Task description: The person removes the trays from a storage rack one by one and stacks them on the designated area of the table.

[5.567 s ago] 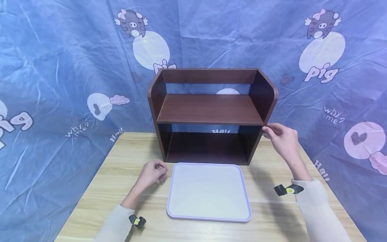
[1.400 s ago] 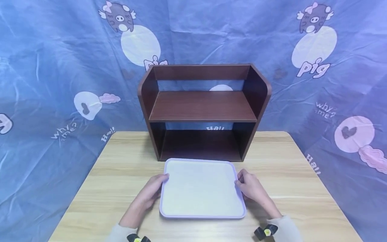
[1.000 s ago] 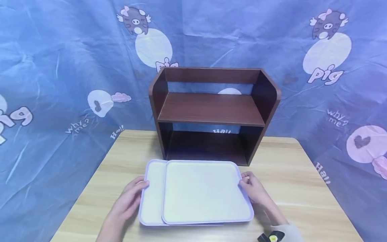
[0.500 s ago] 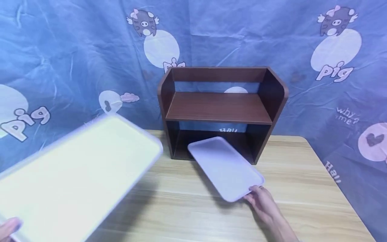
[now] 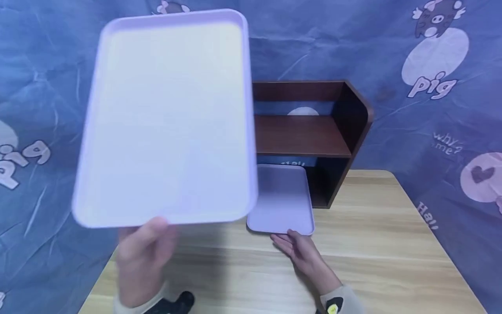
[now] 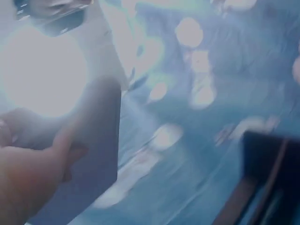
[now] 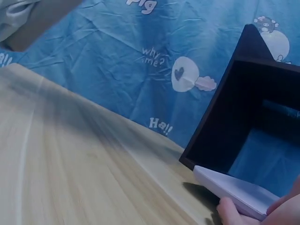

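Up in the air at the left, close to the head camera, a lavender tray [image 5: 168, 117] is held tilted, with its pale inner face turned toward the viewer. The left hand [image 5: 143, 257] grips it at the near short edge, thumb on the inner face and the other fingers behind, as the left wrist view also suggests, though it is blurred. A second lavender tray [image 5: 283, 200] is lower, with its far end at the lower opening of the dark brown shelf [image 5: 313, 131] and its near end over the wooden surface [image 5: 372, 257]. The right hand [image 5: 302, 248] has its fingers at the near edge; in the right wrist view the fingertips [image 7: 229, 206] curl around the thin rim.

Both trays look like thin rigid plastic, so I judge them light and stiff, not fragile, but smooth and a little slippery. One hand at one edge gives a long lever, so the tray may swing or slip; a pinch on the raised rim, thumb on top, seems the safest hold. Behind everything hangs a blue cloth [image 5: 431, 109] with pig drawings.
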Demonstrator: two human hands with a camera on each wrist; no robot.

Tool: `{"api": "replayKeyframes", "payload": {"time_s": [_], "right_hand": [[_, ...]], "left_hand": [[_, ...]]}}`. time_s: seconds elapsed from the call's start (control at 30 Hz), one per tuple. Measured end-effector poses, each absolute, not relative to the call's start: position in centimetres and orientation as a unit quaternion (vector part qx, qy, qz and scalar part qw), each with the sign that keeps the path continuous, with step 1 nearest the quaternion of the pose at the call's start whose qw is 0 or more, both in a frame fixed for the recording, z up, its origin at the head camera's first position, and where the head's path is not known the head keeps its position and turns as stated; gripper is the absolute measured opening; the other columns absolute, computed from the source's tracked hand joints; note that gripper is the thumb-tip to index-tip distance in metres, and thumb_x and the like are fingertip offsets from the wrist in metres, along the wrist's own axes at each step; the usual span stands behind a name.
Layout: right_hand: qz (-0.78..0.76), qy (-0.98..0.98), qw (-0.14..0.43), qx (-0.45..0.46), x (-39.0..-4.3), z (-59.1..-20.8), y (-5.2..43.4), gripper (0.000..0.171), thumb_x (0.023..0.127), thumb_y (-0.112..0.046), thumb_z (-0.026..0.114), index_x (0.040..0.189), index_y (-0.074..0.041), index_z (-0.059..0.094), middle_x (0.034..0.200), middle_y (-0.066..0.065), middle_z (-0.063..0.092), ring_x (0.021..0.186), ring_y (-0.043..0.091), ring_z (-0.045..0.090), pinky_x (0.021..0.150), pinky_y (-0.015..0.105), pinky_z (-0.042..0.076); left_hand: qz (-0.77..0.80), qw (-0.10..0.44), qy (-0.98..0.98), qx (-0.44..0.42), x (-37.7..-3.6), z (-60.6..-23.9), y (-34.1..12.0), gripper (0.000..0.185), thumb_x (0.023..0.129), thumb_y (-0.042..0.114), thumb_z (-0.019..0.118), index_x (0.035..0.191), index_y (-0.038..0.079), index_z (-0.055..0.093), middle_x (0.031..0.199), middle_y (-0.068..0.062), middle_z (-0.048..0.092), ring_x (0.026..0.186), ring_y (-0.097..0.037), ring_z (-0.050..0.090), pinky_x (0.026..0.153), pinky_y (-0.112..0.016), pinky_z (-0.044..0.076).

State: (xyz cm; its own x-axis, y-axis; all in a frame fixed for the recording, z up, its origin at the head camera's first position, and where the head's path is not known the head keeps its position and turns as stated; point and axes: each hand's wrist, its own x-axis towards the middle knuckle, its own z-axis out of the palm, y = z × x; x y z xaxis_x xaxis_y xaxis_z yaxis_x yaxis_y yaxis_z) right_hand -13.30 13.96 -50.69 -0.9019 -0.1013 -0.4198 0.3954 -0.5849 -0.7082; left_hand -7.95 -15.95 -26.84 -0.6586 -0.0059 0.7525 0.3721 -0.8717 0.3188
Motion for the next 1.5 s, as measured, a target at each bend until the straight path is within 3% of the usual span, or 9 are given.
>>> {"api": "replayKeyframes", "payload": {"time_s": [0.07, 0.1, 0.2, 0.37, 0.5, 0.73, 1.2, 1.4, 1.5], "right_hand": [[-0.867, 0.446, 0.152, 0.159, -13.6, -50.7, 14.2, 0.049, 0.104, -0.007, 0.034, 0.141, 0.019, 0.018, 0.129, 0.042, 0.051, 0.115, 0.041, 0.063, 0.104, 0.044, 0.05], [-0.863, 0.453, 0.154, 0.158, -13.7, -50.8, 14.3, 0.047, 0.104, -0.008, 0.035, 0.14, 0.02, 0.02, 0.125, 0.04, 0.055, 0.113, 0.039, 0.065, 0.102, 0.043, 0.051], [-0.852, 0.479, 0.157, 0.138, -13.7, -50.9, 14.7, 0.046, 0.104, -0.008, 0.036, 0.138, 0.021, 0.024, 0.121, 0.036, 0.06, 0.112, 0.036, 0.066, 0.101, 0.042, 0.052], [-0.837, 0.514, 0.167, 0.089, -13.2, -51.3, 14.9, 0.049, 0.102, -0.008, 0.039, 0.144, 0.013, 0.022, 0.127, 0.036, 0.057, 0.116, 0.036, 0.064, 0.1, 0.044, 0.053], [-0.838, 0.512, 0.168, 0.082, -12.8, -51.6, 15.1, 0.049, 0.103, -0.009, 0.039, 0.143, 0.013, 0.023, 0.123, 0.033, 0.06, 0.112, 0.035, 0.066, 0.098, 0.045, 0.054], [-0.834, 0.507, 0.203, 0.076, -12.6, -51.9, 15.1, 0.049, 0.105, -0.015, 0.037, 0.141, 0.017, 0.026, 0.12, 0.029, 0.065, 0.108, 0.031, 0.069, 0.096, 0.043, 0.056], [-0.835, 0.492, 0.239, 0.065, -14.0, -51.5, 15.9, 0.048, 0.106, -0.015, 0.037, 0.142, 0.014, 0.025, 0.125, 0.03, 0.062, 0.112, 0.034, 0.067, 0.098, 0.045, 0.054], [-0.834, 0.491, 0.242, 0.064, -14.3, -51.6, 15.9, 0.047, 0.106, -0.015, 0.035, 0.142, 0.013, 0.024, 0.126, 0.03, 0.062, 0.112, 0.034, 0.066, 0.098, 0.045, 0.054], [-0.833, 0.493, 0.241, 0.064, -14.2, -51.5, 16.1, 0.047, 0.106, -0.015, 0.034, 0.141, 0.014, 0.023, 0.126, 0.03, 0.061, 0.113, 0.034, 0.066, 0.099, 0.045, 0.054]], "left_hand": [[-0.868, 0.091, -0.271, -0.406, -9.8, -26.6, -12.7, 0.049, 0.084, -0.026, 0.046, 0.129, -0.007, 0.046, 0.108, -0.017, 0.063, 0.09, -0.023, 0.064, 0.083, -0.03, 0.058], [-0.87, 0.083, -0.293, -0.387, -10.3, -26.7, -11.3, 0.043, 0.085, -0.023, 0.05, 0.124, -0.006, 0.049, 0.099, -0.012, 0.062, 0.081, -0.018, 0.061, 0.075, -0.026, 0.058], [-0.879, 0.035, -0.34, -0.331, -12.1, -27.9, -7.3, 0.049, 0.085, -0.02, 0.054, 0.129, 0.0, 0.046, 0.112, -0.009, 0.064, 0.1, -0.019, 0.066, 0.09, -0.033, 0.059], [-0.901, -0.034, -0.342, -0.265, -15.2, -31.6, -2.3, 0.058, 0.087, -0.018, 0.052, 0.14, 0.0, 0.036, 0.128, -0.015, 0.06, 0.119, -0.028, 0.062, 0.1, -0.05, 0.05], [-0.922, -0.068, -0.312, -0.22, -16.7, -34.3, 0.1, 0.059, 0.089, -0.013, 0.056, 0.141, 0.0, 0.033, 0.131, -0.016, 0.057, 0.123, -0.029, 0.06, 0.103, -0.051, 0.048], [-0.933, -0.048, -0.31, -0.178, -17.3, -36.7, 1.2, 0.061, 0.088, -0.012, 0.06, 0.141, 0.0, 0.031, 0.129, -0.016, 0.056, 0.121, -0.029, 0.061, 0.101, -0.051, 0.05], [-0.93, -0.027, -0.33, -0.16, -18.9, -36.3, 1.7, 0.064, 0.087, -0.008, 0.064, 0.142, 0.002, 0.032, 0.129, -0.017, 0.054, 0.118, -0.029, 0.063, 0.098, -0.05, 0.052], [-0.898, -0.074, -0.4, -0.166, -19.1, -37.4, -0.8, 0.075, 0.084, -0.008, 0.068, 0.146, 0.009, 0.029, 0.141, -0.023, 0.046, 0.126, -0.036, 0.056, 0.098, -0.058, 0.05], [-0.836, -0.098, -0.528, -0.111, -19.6, -40.0, -4.0, 0.068, 0.083, -0.007, 0.068, 0.143, 0.006, 0.037, 0.137, -0.023, 0.051, 0.118, -0.032, 0.062, 0.094, -0.051, 0.056]]}}
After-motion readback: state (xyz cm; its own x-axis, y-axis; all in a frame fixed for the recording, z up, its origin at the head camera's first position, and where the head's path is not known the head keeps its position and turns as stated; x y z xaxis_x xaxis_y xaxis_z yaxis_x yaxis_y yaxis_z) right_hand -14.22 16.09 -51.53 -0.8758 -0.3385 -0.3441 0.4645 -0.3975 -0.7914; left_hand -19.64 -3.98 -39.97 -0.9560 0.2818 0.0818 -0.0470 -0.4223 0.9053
